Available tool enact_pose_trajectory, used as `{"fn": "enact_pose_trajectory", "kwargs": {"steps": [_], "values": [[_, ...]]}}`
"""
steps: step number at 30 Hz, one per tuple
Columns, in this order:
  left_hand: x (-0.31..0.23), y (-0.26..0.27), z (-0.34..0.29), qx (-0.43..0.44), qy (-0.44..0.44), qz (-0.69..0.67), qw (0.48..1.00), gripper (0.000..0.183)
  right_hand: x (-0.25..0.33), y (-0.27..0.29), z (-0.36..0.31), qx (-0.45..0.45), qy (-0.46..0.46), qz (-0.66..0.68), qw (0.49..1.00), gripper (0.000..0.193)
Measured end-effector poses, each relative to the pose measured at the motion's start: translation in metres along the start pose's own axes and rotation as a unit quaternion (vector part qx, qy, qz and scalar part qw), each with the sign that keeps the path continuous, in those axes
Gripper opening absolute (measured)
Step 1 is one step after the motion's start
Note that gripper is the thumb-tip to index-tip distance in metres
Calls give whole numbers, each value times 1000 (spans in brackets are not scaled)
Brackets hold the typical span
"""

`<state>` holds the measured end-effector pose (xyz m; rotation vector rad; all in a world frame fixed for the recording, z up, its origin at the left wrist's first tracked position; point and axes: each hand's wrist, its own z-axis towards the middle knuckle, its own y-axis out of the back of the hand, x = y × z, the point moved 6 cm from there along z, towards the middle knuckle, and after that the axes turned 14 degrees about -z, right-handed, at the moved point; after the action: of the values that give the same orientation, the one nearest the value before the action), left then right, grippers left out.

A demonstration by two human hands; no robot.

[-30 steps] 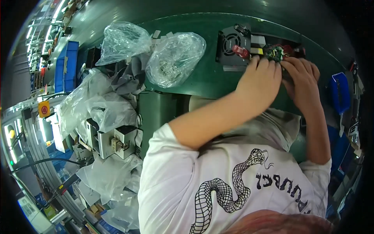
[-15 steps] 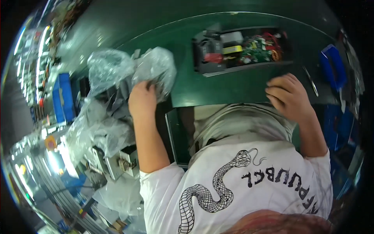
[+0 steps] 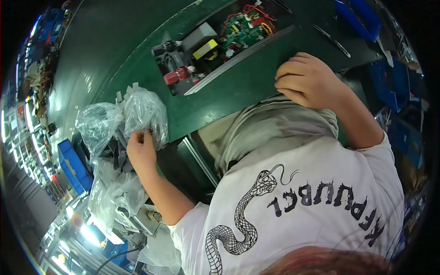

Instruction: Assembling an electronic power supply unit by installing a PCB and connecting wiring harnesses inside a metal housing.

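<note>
The left hand [image 3: 142, 149] is at the near edge of a clear bag [image 3: 144, 107], its thumb and fingers drawn close together, probably because the bag's contents are small; whether anything is pinched there, I cannot tell. The right hand [image 3: 308, 81] hangs loosely curled above the table [image 3: 206, 103] near its front edge, apart from the chassis [image 3: 240, 60]; its palm is hidden, so I cannot tell if it holds anything. The chassis lies beyond the hands, its open top leaving the board [image 3: 243, 33] exposed, presumably for access. Tweezers [image 3: 332, 40] lie right of it, likely for easy reach.
</note>
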<state>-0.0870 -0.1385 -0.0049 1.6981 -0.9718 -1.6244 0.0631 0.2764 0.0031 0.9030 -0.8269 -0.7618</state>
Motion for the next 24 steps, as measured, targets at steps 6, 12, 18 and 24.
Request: {"fn": "enact_pose_trajectory", "kwargs": {"steps": [6,12,18,24], "values": [[-21,7,-14,-46,-33,151,987,19,2,-1,-2,-5,-11,12,1000,11],[-16,11,-16,-51,-48,40,997,17,4,-6,-1,-4,-4,13,1000,10],[-48,8,-47,-165,-68,-131,975,12,9,-3,-7,-69,-46,20,996,13],[-119,-125,-109,149,98,-629,757,12,72,-28,27,-114,3,54,992,17]]}}
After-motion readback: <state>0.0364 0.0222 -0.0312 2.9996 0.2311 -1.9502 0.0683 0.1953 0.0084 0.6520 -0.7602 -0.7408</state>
